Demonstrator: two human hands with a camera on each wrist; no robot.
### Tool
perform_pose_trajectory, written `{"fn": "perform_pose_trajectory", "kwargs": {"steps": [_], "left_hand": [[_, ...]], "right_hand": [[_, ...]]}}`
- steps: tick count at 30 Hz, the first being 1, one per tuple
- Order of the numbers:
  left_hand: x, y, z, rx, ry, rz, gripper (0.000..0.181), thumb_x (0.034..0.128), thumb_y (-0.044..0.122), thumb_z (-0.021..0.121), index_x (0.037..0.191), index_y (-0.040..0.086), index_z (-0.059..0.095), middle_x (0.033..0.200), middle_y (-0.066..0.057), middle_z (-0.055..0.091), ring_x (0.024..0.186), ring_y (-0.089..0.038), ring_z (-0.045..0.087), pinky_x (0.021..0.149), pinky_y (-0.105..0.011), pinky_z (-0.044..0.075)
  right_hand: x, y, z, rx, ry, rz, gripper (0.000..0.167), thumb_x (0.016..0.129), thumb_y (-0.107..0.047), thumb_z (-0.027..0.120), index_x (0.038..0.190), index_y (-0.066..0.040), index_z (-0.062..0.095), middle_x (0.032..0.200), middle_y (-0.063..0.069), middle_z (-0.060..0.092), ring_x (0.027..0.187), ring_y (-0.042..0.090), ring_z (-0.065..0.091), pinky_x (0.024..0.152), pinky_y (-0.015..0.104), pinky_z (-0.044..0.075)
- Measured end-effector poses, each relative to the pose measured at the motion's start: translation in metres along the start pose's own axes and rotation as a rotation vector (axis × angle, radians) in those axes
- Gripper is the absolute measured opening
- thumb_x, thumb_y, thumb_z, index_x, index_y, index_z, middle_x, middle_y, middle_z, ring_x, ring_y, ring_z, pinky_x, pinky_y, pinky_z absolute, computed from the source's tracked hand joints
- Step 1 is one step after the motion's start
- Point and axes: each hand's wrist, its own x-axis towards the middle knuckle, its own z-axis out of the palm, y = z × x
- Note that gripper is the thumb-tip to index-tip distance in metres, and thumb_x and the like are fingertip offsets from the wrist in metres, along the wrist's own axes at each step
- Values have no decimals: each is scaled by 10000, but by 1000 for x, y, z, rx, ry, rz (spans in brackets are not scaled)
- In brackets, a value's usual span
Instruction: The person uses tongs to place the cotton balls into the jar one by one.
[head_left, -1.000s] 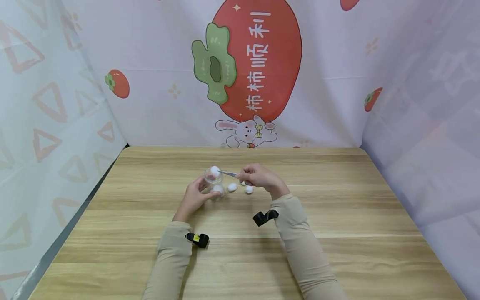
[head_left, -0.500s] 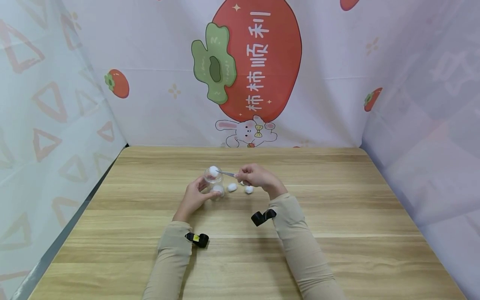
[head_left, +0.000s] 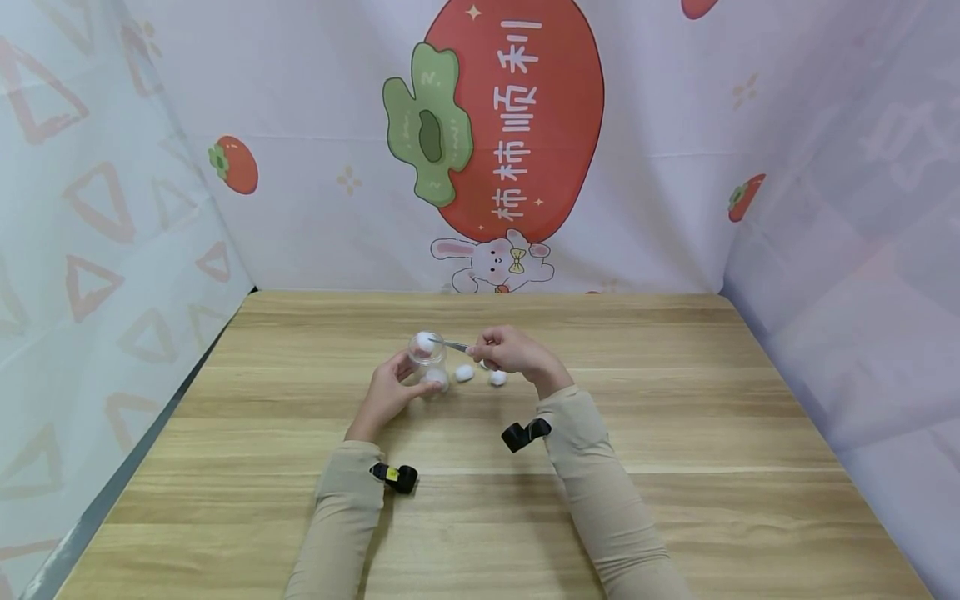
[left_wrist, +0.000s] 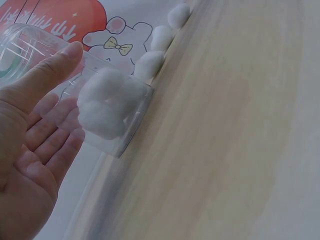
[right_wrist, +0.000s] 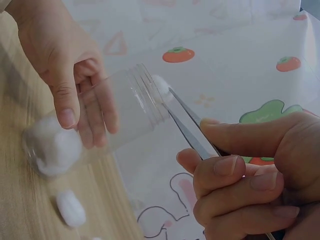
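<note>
Head view: left hand (head_left: 388, 393) curls round a clear jar (head_left: 429, 362); right hand (head_left: 513, 350), at the jar's 3 o'clock, pinches tweezers (head_left: 453, 345) touching a cotton ball (head_left: 425, 342) at its mouth. A slack squeeze could drop the ball outside, toward 4 o'clock, among the loose balls (head_left: 465, 373).

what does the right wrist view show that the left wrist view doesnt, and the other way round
Only the right wrist view shows the right hand and the tweezers it holds.

Only the left wrist view shows the printed rabbit's yellow bow.

Both show the left hand holding the clear jar, white balls inside it, and part of the wooden table.
</note>
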Motion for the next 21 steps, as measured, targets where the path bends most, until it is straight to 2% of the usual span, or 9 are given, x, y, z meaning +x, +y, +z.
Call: {"fn": "perform_pose_trajectory", "kwargs": {"steps": [4, 13, 21], "left_hand": [[1, -1, 0, -18, 0, 2, 715, 730, 173, 837, 1350, 35, 510, 1381, -212, 560, 1320, -331, 527, 1167, -402, 423], [1, 2, 2, -44, 8, -2, 662, 732, 139, 833, 1318, 46, 541, 1377, -219, 561, 1318, -330, 529, 1172, -401, 420], [-9, 26, 0, -28, -5, -10, 620, 774, 31, 779, 1331, -20, 512, 1382, -257, 541, 1331, -359, 507, 1179, -420, 407]], "right_hand": [[0, 1, 0, 11, 0, 9, 275, 966, -157, 566, 704, -112, 494, 574, -47, 420, 512, 80, 338, 460, 182, 243], [1, 3, 0, 13, 2, 12, 258, 970, -163, 562, 722, -112, 512, 575, -46, 425, 495, 81, 324, 444, 184, 238], [-1, 3, 0, 30, -4, 5, 229, 970, -169, 563, 764, -71, 537, 585, -40, 424, 509, 89, 335, 455, 185, 249]]}}
